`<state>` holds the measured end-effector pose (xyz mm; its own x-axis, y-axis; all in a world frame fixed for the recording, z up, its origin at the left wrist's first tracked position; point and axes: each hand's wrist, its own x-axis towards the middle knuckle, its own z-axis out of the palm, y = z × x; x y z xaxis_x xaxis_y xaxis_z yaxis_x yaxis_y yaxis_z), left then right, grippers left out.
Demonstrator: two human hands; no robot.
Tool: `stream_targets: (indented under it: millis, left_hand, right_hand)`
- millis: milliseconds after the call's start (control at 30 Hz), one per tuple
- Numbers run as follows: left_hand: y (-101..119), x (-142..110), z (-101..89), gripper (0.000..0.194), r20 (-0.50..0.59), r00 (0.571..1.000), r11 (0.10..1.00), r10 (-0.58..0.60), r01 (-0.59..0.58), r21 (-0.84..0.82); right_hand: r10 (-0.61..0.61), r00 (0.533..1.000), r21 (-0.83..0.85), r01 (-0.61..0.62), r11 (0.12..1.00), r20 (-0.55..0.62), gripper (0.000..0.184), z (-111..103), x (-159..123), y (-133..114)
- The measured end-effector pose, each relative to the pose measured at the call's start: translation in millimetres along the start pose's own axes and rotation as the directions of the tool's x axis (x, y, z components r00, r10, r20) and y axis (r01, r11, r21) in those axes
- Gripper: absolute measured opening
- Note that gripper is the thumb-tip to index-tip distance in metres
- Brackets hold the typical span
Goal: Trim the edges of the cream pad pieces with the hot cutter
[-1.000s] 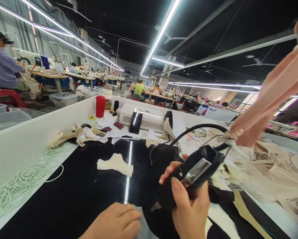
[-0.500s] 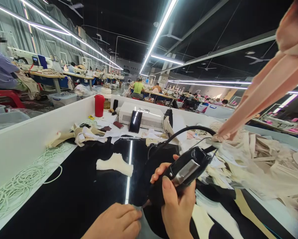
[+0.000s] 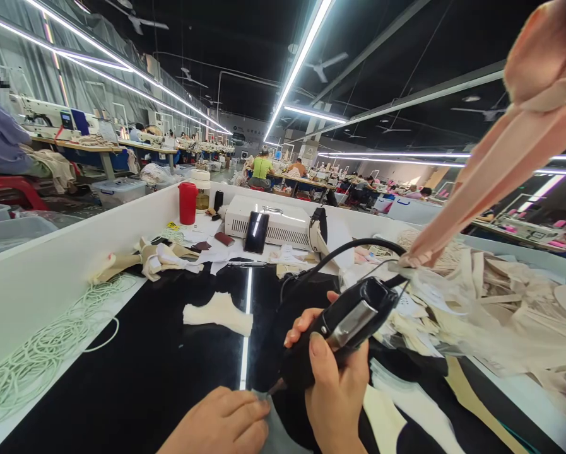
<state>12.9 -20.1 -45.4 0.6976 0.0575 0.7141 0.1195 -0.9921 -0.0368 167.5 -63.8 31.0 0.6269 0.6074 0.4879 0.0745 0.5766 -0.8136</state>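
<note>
My right hand is wrapped round a black corded handheld power tool with a silver panel on its side. The tool slants down to the left, and its narrow tip comes close to the fingers of my left hand. Those fingers are closed on the edge of a thin grey piece of fabric at the table's near side; whether the tip touches it I cannot tell. Ahead on the black tabletop lies a cream cut fabric piece. Other cream pieces lie right of my right hand.
A peach fabric strap hangs from the upper right to the tool's black cable. Pale green cord is heaped left, fabric scraps right. A white vented box, phone and red cup stand at the back.
The view has shifted slightly. Both hands keep their grips, and the tool's body sits a touch further left in view. The tip stays by the grey fabric.
</note>
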Motion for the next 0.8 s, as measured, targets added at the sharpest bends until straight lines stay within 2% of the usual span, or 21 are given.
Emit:
stream_targets:
  millis: [267, 433, 633, 800]
  left_hand:
    - [0.2, -0.4, 2.9, 0.041, -0.006, 1.0, 1.0, -0.013, 0.013, 0.005]
    - [0.9, -1.6, 1.4, 0.043, 0.018, 1.0, 1.0, -0.012, 0.012, 0.002]
    - [2.2, -1.6, 3.8, 0.046, -0.022, 1.0, 1.0, -0.023, 0.023, 0.014]
    - [1.3, -1.8, 3.7, 0.047, -0.014, 1.0, 1.0, -0.017, 0.017, 0.014]
  right_hand:
    - [0.059, 0.998, 0.069, -0.057, 0.996, -0.024, 0.043, 10.7, -5.8, -1.9]
    - [0.05, 0.999, 0.073, -0.048, 0.996, -0.02, 0.044, 9.3, -5.6, -1.8]
    - [0.014, 1.0, 0.062, -0.015, 0.998, 0.018, 0.042, 7.4, -4.4, 0.3]
    - [0.066, 0.997, 0.053, -0.064, 0.997, -0.037, 0.04, 10.2, -4.8, -0.4]
